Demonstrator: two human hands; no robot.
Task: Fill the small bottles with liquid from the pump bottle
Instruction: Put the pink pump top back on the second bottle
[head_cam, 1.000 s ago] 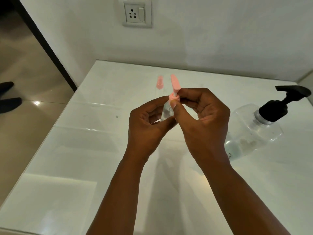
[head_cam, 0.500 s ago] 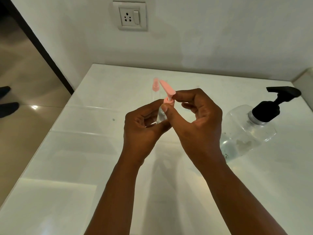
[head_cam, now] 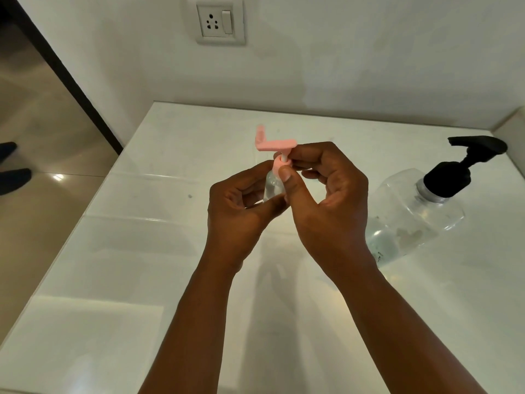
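My left hand (head_cam: pixel 241 206) grips a small clear bottle (head_cam: pixel 273 186) above the middle of the white table (head_cam: pixel 142 251). The bottle's pink pump top (head_cam: pixel 275 145) points left, and my right hand (head_cam: pixel 324 194) pinches its pink collar between thumb and forefinger. Behind that top, a second pink pump top (head_cam: pixel 260 133) sticks up; its bottle is hidden by my hands. The large clear pump bottle (head_cam: pixel 412 220) with a black pump head (head_cam: pixel 466 163) stands at the right, close to my right wrist, with a little liquid at its bottom.
A white wall with a socket and switch plate (head_cam: pixel 220 19) rises behind the table. The table's left edge drops to a brown tiled floor, where dark shoes (head_cam: pixel 12 177) of another person show at far left.
The pink pump top has turned from pointing up and away to pointing left as my right hand twists the collar. The view has shifted slightly; the left hand keeps its hold.
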